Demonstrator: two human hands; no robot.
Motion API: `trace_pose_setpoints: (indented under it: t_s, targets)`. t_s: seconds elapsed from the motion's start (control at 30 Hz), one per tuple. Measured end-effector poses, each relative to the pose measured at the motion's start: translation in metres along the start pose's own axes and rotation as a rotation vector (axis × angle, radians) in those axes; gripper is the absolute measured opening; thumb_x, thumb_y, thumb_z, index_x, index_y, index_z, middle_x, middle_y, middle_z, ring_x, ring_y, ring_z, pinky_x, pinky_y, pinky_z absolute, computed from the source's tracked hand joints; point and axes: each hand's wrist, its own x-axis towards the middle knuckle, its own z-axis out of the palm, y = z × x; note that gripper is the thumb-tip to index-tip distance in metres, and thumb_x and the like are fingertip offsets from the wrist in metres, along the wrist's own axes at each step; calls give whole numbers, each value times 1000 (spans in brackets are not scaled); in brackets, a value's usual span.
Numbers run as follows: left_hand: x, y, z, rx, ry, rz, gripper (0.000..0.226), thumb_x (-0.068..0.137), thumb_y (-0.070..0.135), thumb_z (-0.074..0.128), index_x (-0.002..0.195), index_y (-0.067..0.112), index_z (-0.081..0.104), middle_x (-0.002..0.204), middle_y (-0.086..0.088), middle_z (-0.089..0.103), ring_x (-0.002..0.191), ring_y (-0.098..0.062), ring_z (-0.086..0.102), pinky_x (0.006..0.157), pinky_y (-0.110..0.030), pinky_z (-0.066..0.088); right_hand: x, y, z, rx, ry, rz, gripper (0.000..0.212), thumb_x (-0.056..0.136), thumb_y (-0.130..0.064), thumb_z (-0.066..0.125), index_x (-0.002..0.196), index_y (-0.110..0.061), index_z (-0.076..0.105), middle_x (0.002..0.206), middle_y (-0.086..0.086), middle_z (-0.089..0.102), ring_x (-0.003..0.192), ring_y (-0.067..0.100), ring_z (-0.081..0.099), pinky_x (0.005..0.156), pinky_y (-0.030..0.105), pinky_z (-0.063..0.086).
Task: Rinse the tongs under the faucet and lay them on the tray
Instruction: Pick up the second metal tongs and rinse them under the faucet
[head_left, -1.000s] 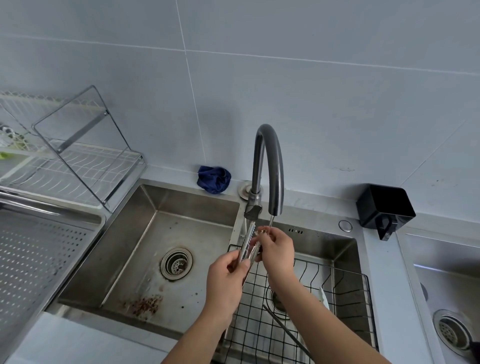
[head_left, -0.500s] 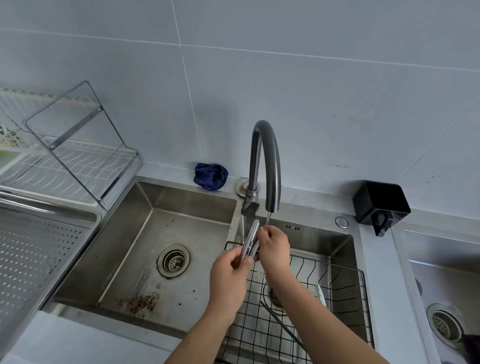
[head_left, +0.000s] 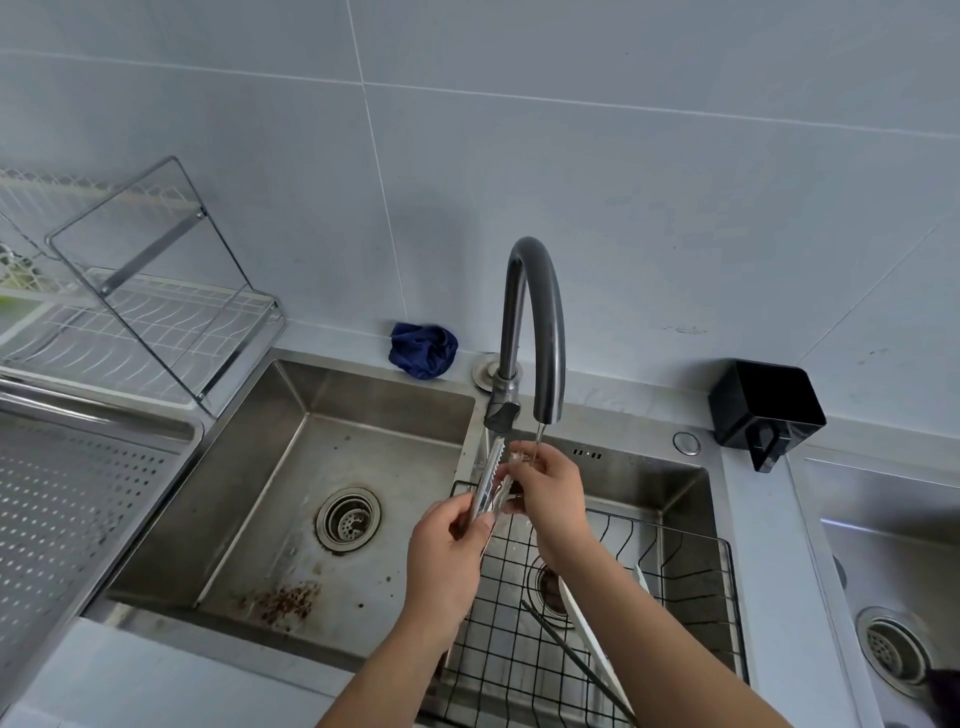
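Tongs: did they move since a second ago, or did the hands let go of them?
Almost nothing changed. The shiny metal tongs only tipped a little, their toothed tip leaning slightly more toward the thin stream from the dark curved faucet. The left hand still grips their lower end and the right hand still pinches near the tip. Nothing was let go. The blue cloth and black wire basket stayed put.

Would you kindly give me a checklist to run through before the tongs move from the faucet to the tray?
1. Water running: ok, a thin stream falls from the faucet.
2. Grip on the tongs: ok, left hand grips the handle end, right hand pinches near the teeth.
3. Teeth under the stream: cannot tell; it lands at the right hand.
4. Residue gone: cannot tell.
5. Room on the tray: ok, bare perforated surface shows.
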Motion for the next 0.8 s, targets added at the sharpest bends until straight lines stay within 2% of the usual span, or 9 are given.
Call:
trace_pose_setpoints:
  t_s: [0.13, 0.2, 0.27, 0.33, 0.4, 0.53, 0.63, 0.7, 0.8]
  targets:
    - [0, 2, 6, -17, -8, 3, 25, 95, 18, 66, 97, 41, 76, 92, 4, 75, 88, -14, 69, 85, -41, 59, 4, 0, 0, -35, 124, -52, 19, 104, -18, 58, 90, -9, 70, 69, 3, 76, 58, 17, 72, 46, 27, 52]
    - [2, 3, 7, -25, 4, 3, 29, 95, 18, 66, 94, 46, 74, 92, 5, 75, 88, -13, 70, 86, -42, 59, 3, 1, 1, -47, 67, -46, 12, 100, -9, 61, 93, -9, 70, 69, -1, 75, 58, 10, 70, 48, 25, 53]
    - [5, 5, 7, -70, 17, 1, 34, 95, 16, 66, 91, 49, 74, 92, 8, 77, 89, -12, 71, 85, -38, 60, -1, 4, 2, -95, -30, -19, 7, 98, -10, 65, 94, -7, 69, 76, 6, 76, 61, 14, 70, 50, 25, 54]
    - [7, 8, 7, -115, 22, 5, 38, 95, 14, 66, 90, 52, 74, 93, 9, 77, 90, -11, 72, 85, -33, 59, -1, 3, 0, -237, -48, -33, 25, 102, -25, 63, 88, -5, 67, 77, 16, 73, 57, 18, 67, 45, 30, 53]
    - [7, 9, 9, -126, 12, 18, 42, 95, 13, 66, 91, 55, 73, 94, 7, 77, 90, -14, 71, 82, -28, 59, 4, -2, -3, -349, 17, -79, 38, 104, -36, 59, 86, -4, 66, 70, 12, 66, 52, 15, 64, 46, 35, 55]
    - [4, 2, 15, -90, -29, 11, 29, 95, 15, 66, 97, 43, 75, 91, 4, 75, 86, -16, 70, 75, -23, 57, 9, -12, -8, -196, 132, -95, 18, 103, -20, 61, 88, -11, 67, 72, 7, 68, 60, 19, 63, 53, 34, 56]
    - [5, 1, 16, -143, -15, -19, 28, 95, 11, 65, 97, 38, 75, 93, 4, 76, 89, -8, 71, 75, -22, 56, -3, 3, -4, -152, -9, -42, 9, 94, -4, 66, 94, -13, 69, 83, 6, 76, 74, 22, 73, 64, 33, 62]
    - [7, 3, 15, -254, -15, -52, 35, 95, 5, 64, 92, 38, 77, 93, 7, 78, 90, -7, 73, 70, -17, 57, -9, 14, -2, -261, -114, 13, 8, 96, -10, 65, 89, -9, 67, 86, 15, 76, 75, 29, 74, 68, 44, 63]
    - [9, 5, 15, -333, -52, -95, 27, 96, 5, 63, 104, 27, 77, 97, 2, 79, 91, -9, 74, 70, -16, 57, -2, 9, -3, -325, -40, -6, 32, 100, -31, 64, 74, -12, 61, 68, 12, 69, 62, 23, 62, 63, 49, 58]
